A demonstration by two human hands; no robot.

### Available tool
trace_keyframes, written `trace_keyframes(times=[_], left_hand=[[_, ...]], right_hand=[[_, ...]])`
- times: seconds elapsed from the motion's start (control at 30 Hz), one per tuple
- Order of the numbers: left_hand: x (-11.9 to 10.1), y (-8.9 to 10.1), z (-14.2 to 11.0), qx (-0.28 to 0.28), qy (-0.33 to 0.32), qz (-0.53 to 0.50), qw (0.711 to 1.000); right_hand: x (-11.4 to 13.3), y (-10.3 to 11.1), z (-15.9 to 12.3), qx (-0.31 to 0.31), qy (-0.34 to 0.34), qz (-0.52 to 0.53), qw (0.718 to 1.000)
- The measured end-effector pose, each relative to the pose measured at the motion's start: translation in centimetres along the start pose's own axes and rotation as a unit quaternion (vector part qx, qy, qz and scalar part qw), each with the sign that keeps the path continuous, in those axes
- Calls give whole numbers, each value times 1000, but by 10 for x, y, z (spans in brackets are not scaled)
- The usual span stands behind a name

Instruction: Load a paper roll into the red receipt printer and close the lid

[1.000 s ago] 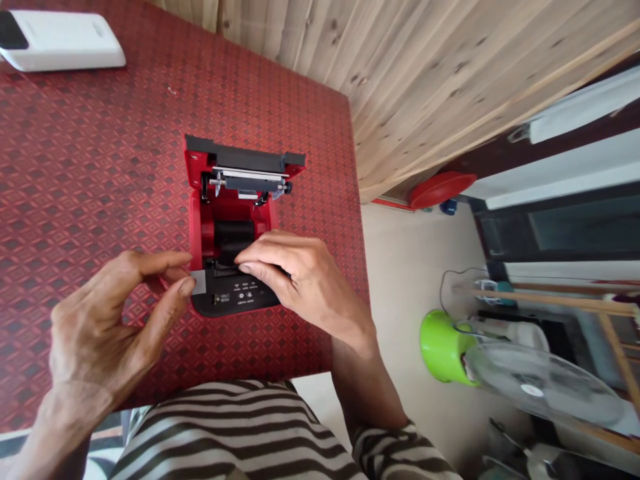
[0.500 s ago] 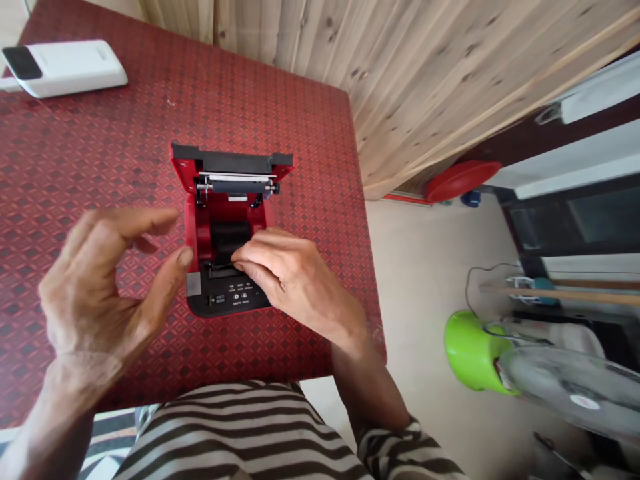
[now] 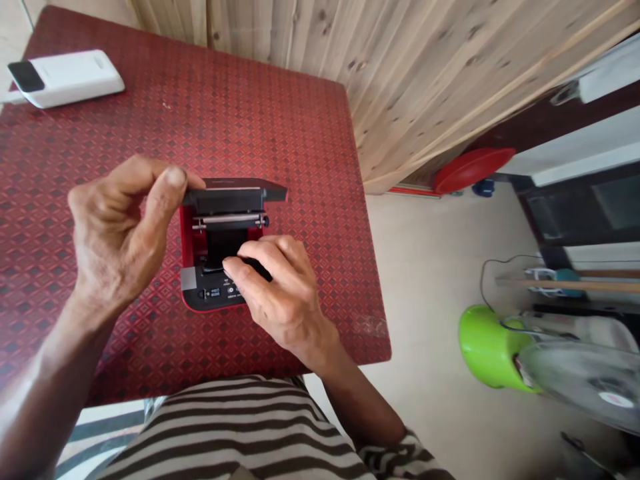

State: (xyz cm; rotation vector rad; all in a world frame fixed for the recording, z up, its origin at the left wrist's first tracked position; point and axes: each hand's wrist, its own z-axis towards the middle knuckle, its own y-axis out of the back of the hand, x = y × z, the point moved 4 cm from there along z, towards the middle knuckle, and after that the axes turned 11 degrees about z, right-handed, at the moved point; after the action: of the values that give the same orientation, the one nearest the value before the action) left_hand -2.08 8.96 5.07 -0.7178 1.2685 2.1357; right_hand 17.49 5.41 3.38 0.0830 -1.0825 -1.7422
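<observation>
A small red and black printer (image 3: 190, 277) sits on the table with its hinged lid (image 3: 235, 200) tilted partly down over the body. My left hand (image 3: 133, 220) is closed on the lid's left end, thumb on top. Inside the compartment lies a black roll (image 3: 225, 247), its front part reaching toward the button panel (image 3: 215, 295). My right hand (image 3: 280, 293) pinches a dark strip at the front right of the roll, thumb over the panel; the fingers hide part of both. A grey roller bar (image 3: 230, 219) shows beneath the lid.
A white device with a dark end (image 3: 75, 77) lies at the table's far left. The red patterned table (image 3: 300, 133) meets a wooden plank wall (image 3: 400, 80). On the floor to the right stand a green bucket (image 3: 487, 347) and a fan (image 3: 590, 380); a red basin (image 3: 473, 170) is farther back.
My left hand has moved up from beside the printer and taken hold of the lid, which has swung down from upright. My right hand stays at the roll's front, its fingers slightly shifted.
</observation>
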Motion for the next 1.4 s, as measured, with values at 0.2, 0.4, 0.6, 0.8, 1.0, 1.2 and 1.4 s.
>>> trace_keyframes(times=[0.2, 0.4, 0.6, 0.8, 1.0, 1.2, 1.4], left_hand=[[-1, -1, -36, 39, -105, 33, 993], [4, -4, -54, 58, -167, 56, 983], [5, 0, -58, 94, -187, 56, 976], [8, 2, -58, 109, -212, 103, 966], [9, 2, -60, 102, -222, 130, 961], [8, 7, -65, 97, -114, -3, 989], [36, 14, -80, 3, 155, -161, 975]], right_hand=[[3, -3, -9, -35, 21, 3, 999], [2, -3, -14, -34, 20, -1, 999], [3, -3, -16, -45, 24, 4, 999], [2, -2, -16, -20, 8, -11, 1000], [4, -2, -16, 12, -9, -9, 1000], [2, 10, -16, -57, -24, 29, 998], [-12, 17, -33, -122, -104, 31, 987]])
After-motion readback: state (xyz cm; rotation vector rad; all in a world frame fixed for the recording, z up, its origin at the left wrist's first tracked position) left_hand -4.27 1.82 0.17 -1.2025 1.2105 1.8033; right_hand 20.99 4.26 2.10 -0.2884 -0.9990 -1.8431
